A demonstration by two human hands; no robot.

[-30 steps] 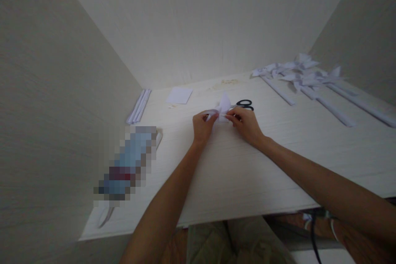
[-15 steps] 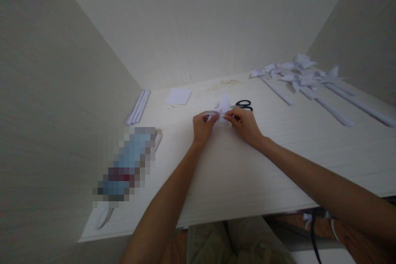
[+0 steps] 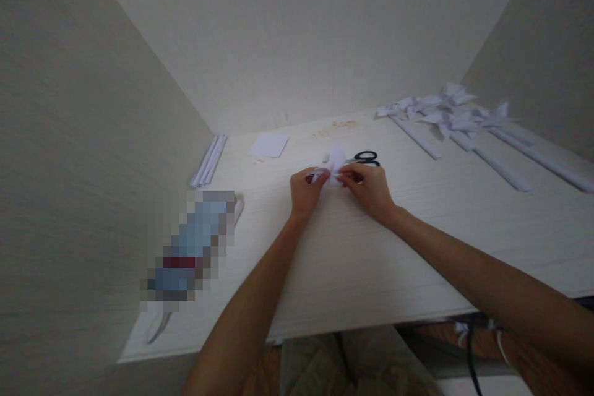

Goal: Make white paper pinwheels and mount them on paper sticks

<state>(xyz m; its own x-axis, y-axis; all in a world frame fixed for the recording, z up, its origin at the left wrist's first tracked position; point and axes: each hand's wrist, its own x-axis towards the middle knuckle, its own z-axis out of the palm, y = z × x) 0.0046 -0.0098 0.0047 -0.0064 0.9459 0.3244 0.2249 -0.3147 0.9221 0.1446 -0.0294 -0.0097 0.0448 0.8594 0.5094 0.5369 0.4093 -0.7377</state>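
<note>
Evidently, L hand & R hand have a narrow pinch grip on paper btwn them; neither's clearly nearer; its flap's long axis points fwd.

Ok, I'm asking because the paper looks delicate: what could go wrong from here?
1. The folded paper is pinched by the fingertips of both the left hand and the right hand, so an uneven pull might crease or tear it.
2. The scissors lie just beyond the right hand, close behind the paper; a small push could nudge them or snag the paper.
</note>
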